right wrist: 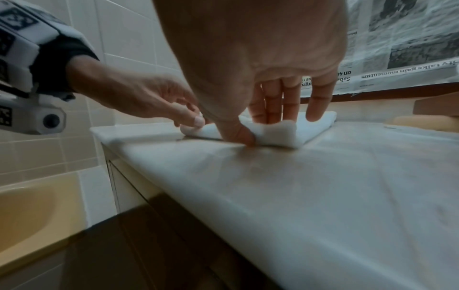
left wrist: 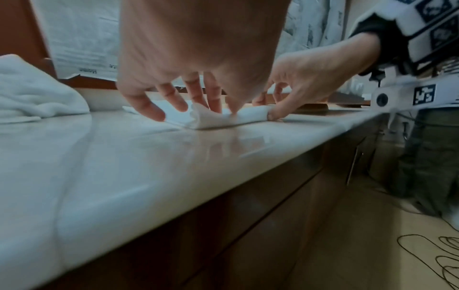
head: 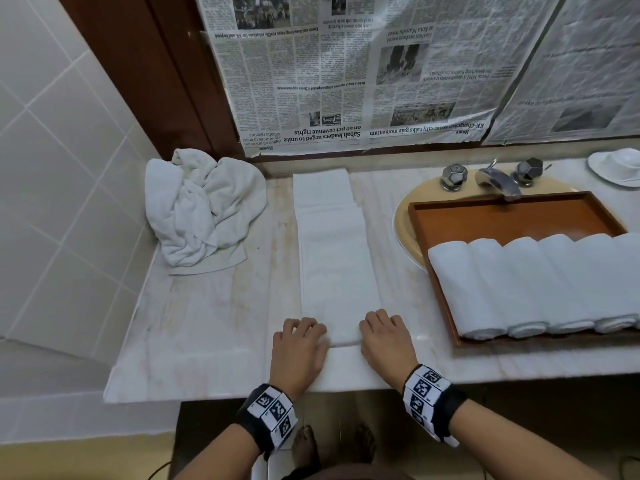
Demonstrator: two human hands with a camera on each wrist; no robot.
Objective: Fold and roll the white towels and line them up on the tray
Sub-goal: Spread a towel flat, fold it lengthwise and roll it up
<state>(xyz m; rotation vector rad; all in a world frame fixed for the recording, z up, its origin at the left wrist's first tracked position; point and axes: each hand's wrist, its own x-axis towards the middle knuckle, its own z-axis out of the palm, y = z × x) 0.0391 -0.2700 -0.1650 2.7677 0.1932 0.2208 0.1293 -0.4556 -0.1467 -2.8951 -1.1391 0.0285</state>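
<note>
White cloth folded into a long strip (head: 337,258) lies on the marble counter (head: 214,317), running from the near edge away toward the newspaper-covered wall (head: 346,81). Its near end is just being turned over into the first tight curl, so the step in hand looks like the start of the roll.

Left hand (head: 299,344) and right hand (head: 384,337) sit side by side on that near end. On each, the fingers are bent over the top of the small curl and the thumb is tucked against its near side, so both hands pinch the towel rather than lie flat on it.

Next, I judge, the curl must be pushed away toward the far end with even pressure from both hands, or the roll will come out crooked or loose.

To the right, a wooden tray (head: 502,216) rests over the sink (head: 403,216) with a row of rolled towels (head: 519,285) along its near side. A crumpled heap of towels (head: 201,209) waits at the far left corner.
</note>
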